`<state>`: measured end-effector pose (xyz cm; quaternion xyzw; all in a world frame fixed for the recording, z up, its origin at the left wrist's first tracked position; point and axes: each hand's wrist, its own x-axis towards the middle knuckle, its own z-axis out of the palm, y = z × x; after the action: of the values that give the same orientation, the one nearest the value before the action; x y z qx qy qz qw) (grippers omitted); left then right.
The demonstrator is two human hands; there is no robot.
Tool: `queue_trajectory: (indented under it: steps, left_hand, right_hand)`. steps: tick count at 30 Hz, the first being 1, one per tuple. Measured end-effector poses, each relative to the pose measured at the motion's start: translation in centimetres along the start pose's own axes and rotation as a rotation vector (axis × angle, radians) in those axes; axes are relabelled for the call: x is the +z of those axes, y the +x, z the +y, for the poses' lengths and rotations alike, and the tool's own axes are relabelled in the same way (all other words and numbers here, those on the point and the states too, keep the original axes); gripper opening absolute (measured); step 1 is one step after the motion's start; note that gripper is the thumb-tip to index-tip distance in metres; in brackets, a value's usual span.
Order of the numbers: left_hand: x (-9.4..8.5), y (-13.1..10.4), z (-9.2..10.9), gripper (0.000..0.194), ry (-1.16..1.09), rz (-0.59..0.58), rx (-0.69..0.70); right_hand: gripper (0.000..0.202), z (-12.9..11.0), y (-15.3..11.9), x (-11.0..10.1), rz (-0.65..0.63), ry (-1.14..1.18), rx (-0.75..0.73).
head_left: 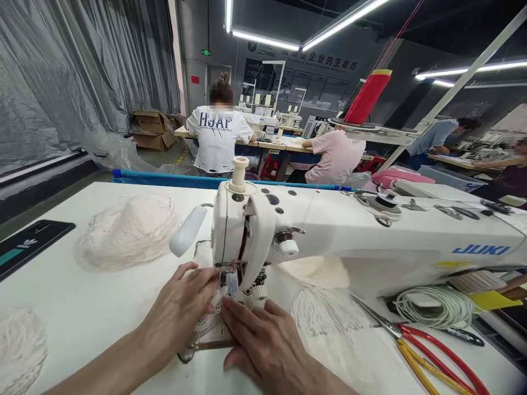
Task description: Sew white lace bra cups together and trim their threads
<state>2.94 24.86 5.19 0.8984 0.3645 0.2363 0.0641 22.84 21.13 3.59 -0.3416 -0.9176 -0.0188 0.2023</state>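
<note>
A workshop with grey plastic sheeting on the wall and strip lights overhead holds rows of sewing tables; two people sit at work with their backs turned. Open cardboard boxes sit on the floor by the sheeting; what is in them cannot be told. On the white table stands a white sewing machine with a red thread cone behind it. The left hand and right hand lie flat, fingers spread and pressing on a strip of white lace just beside the presser foot, not clenched around it. A heap of lace lies to the left, red-handled scissors to the right, a phone at the table's left edge.
</note>
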Motion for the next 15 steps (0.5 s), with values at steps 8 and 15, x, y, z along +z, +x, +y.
queue_trajectory:
  steps: [8,15]
  left_hand:
    - [0.8,-1.5,0.9,0.032,0.106,0.059,0.091]
    - [1.3,-1.8,0.2,0.027,0.078,0.039,0.11]
  right_hand:
    - [0.047,-0.2,-0.4,-0.5,-0.003,0.064,-0.007]
    - [0.055,0.0,0.1,-0.3,0.029,0.075,0.066]
